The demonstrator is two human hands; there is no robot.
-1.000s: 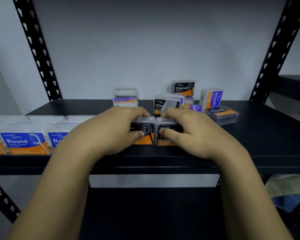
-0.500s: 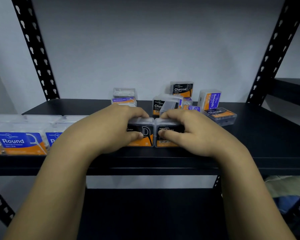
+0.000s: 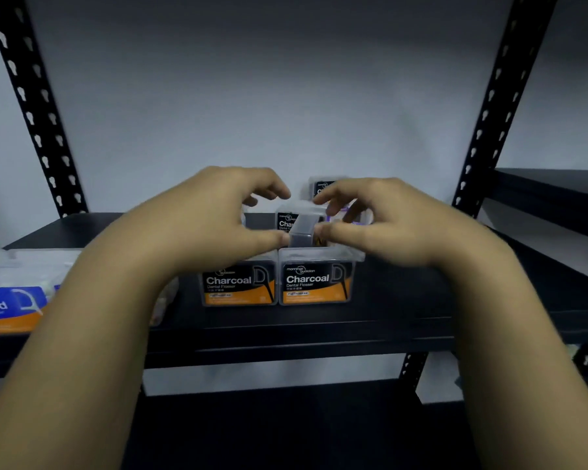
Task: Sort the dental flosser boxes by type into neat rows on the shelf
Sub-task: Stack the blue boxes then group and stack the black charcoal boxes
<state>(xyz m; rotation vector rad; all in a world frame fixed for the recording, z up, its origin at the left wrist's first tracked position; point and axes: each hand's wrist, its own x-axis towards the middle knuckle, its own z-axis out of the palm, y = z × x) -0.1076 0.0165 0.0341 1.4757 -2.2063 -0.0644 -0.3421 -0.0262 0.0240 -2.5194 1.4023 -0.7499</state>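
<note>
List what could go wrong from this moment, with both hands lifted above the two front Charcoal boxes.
1. The two front Charcoal boxes stand right at the shelf edge; a wrist brushing them as the hands reach back might tip them off.
2. The left hand and right hand both reach toward the tilted box leaning in the pile behind; a loose pinch could drop it onto the front pair.
3. The pile is mostly hidden by the hands, so a wrong type might get picked.
</note>
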